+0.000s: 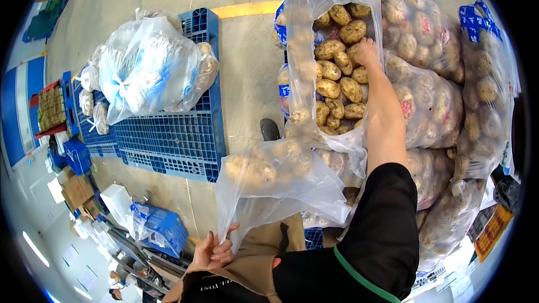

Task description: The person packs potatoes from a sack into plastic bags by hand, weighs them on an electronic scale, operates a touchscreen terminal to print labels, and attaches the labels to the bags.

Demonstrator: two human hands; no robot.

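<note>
With my left hand (215, 251), low in front of my body, I pinch the rim of a clear plastic bag (255, 216). Several potatoes (252, 173) lie in the bag's far end, which leans toward the big sack. Stretched out at the upper right, my right hand (366, 52) is inside a large open clear sack (303, 56) with blue printed bands. Its fingers are curled over a potato (353, 54) at the right side of the pile. Loose potatoes (339, 88) fill the sack's opening around it. My right fingertips are partly hidden.
Full potato sacks (426, 101) are stacked along the right. To the left, tied clear bags (149, 70) sit on a blue plastic pallet (168, 140). A blue crate (165, 230) stands at lower left. A dark shoe (270, 129) shows on the concrete floor (247, 67).
</note>
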